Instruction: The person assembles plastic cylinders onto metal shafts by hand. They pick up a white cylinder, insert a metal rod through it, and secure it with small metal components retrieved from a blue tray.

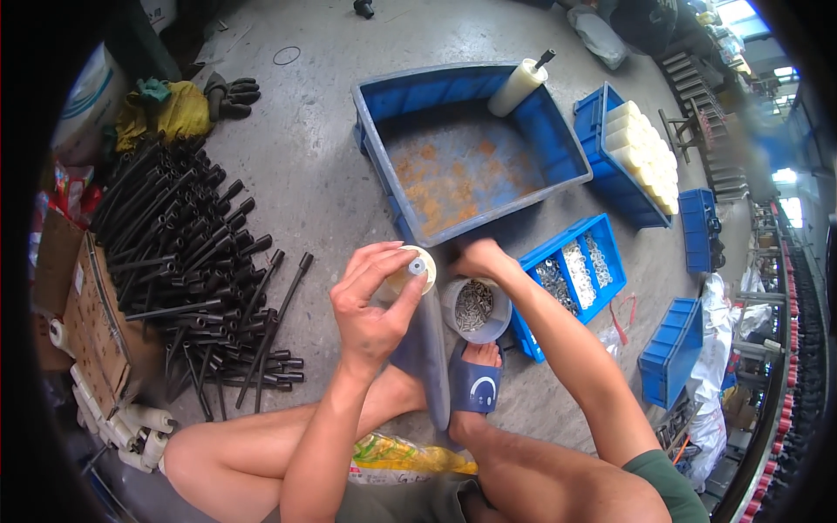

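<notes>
My left hand is closed round a cream-white cylindrical roller, seen nearly end-on, with a small grey metal piece at the centre of its end. My right hand is just right of the roller, above a round white tub of small metal pins or bolts. Its fingers are curled together, and whatever they may hold is hidden. Beside the tub stands a blue divided tray, its compartments holding dark metal fasteners and pale washers or nuts.
Ahead stands a large blue bin with one white roller upright inside. Right of it, a blue crate is filled with white rollers. A heap of black tubes lies at left beside a cardboard box. Dark gloves lie beyond.
</notes>
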Demonstrator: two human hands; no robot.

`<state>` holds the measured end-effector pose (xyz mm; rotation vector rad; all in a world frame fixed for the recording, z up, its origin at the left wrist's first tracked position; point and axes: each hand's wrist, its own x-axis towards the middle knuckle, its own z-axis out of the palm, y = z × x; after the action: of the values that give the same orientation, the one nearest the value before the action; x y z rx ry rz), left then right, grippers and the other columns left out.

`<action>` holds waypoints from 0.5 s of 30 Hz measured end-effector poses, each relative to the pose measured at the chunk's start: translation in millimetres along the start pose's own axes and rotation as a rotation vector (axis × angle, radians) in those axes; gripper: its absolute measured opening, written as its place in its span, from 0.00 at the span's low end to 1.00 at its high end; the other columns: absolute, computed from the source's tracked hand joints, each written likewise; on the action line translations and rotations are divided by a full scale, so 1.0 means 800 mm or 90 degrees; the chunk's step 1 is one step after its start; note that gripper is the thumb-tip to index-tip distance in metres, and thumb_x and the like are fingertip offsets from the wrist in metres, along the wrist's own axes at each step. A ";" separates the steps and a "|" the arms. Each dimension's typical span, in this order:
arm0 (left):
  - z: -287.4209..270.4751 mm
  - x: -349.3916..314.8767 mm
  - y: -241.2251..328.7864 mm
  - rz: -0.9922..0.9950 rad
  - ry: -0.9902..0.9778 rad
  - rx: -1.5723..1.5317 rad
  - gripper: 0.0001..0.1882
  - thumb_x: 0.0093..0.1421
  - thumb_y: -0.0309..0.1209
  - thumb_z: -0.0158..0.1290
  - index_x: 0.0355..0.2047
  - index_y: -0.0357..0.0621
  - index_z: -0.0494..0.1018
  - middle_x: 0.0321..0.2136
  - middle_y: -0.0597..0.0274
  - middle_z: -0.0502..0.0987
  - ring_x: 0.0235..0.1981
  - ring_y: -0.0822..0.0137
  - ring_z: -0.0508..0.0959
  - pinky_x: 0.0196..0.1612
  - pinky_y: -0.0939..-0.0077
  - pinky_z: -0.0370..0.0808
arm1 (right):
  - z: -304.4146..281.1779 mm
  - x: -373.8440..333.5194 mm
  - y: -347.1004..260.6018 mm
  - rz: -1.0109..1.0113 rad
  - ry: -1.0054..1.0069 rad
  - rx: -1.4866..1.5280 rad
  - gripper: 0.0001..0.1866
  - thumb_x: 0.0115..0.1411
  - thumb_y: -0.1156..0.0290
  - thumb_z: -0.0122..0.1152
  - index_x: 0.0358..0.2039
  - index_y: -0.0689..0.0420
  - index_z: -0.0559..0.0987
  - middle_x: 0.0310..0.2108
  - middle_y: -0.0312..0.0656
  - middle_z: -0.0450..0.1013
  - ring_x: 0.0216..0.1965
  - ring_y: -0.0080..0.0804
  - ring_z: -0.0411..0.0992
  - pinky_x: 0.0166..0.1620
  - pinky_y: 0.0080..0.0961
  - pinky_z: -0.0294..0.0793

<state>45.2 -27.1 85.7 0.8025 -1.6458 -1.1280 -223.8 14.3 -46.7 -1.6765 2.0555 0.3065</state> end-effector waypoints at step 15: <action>-0.007 -0.007 0.009 0.008 -0.019 0.016 0.15 0.52 0.19 0.68 0.42 0.38 0.86 0.41 0.53 0.87 0.50 0.55 0.84 0.54 0.64 0.79 | -0.204 -0.160 -0.131 -0.215 0.189 0.591 0.07 0.59 0.76 0.75 0.37 0.64 0.87 0.30 0.41 0.81 0.30 0.23 0.78 0.36 0.23 0.78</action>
<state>51.9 -21.4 91.6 0.7937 -1.6906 -1.1173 -138.9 26.6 169.4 -1.4369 1.6174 -0.9144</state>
